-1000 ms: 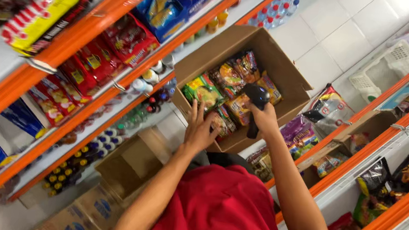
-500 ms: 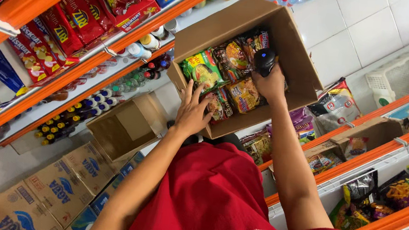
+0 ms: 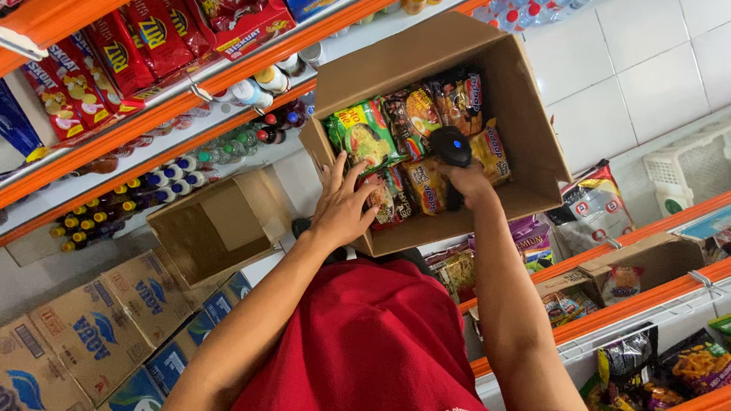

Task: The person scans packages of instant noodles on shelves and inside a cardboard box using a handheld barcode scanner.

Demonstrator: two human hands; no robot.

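1. Head view, one frame only. Open cardboard box (image 3: 517, 113) sits mid-frame, flaps up, packed with instant-noodle packets (image 3: 363, 134) in green, orange and yellow.
2. Left hand (image 3: 340, 208): fingers spread and loose, flat against the packets at the box's lower left corner, nothing gripped.
3. Right hand (image 3: 472, 182): fingers clenched round the handle of a black handheld scanner (image 3: 453, 145); scanner head sits over the packets near the box centre.
4. Red shirt (image 3: 377, 359) fills the frame below the box; both forearms reach from it up to the box.
5. Left of the box: orange-edged shelf (image 3: 122, 133) with red snack bags (image 3: 145, 32) above it, small dark bottles (image 3: 115, 213) in a row beneath.
6. Just below-left of the box: a smaller empty brown carton (image 3: 216, 231), open.
7. Further below-left: stacked water cartons (image 3: 75, 347) with blue print.
8. Right of the box: white tiled wall (image 3: 664, 73), white plastic basket (image 3: 727, 160), orange-edged racks (image 3: 698, 273) with mixed snack bags (image 3: 699, 363).
9. Directly right of the box: one bagged pack (image 3: 602, 206) touching its side wall.
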